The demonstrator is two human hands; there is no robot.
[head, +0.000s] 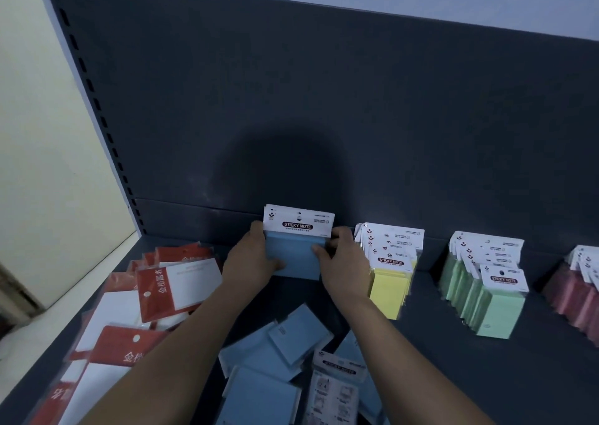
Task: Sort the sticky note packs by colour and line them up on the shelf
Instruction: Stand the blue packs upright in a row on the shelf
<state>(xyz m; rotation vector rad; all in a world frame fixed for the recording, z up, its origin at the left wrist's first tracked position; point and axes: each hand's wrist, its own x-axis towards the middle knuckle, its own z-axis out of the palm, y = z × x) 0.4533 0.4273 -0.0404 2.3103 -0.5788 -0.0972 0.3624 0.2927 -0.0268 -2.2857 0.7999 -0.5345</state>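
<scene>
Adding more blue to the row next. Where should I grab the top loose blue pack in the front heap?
Likely from above, pinching the top loose blue pack across its free side edges: it lies flat and skewed on the other blue packs, uncovered. The left hand and right hand hold the standing blue packs.

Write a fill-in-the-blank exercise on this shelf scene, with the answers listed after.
1. The left hand and right hand hold an upright stack whose notes are ____.
2. The nearest row, just beyond the right hand, is ____.
3. The middle row, next along, is ____.
4. The loose packs at far left have headers coloured ____.
Missing words: blue; yellow; green; red.
</scene>
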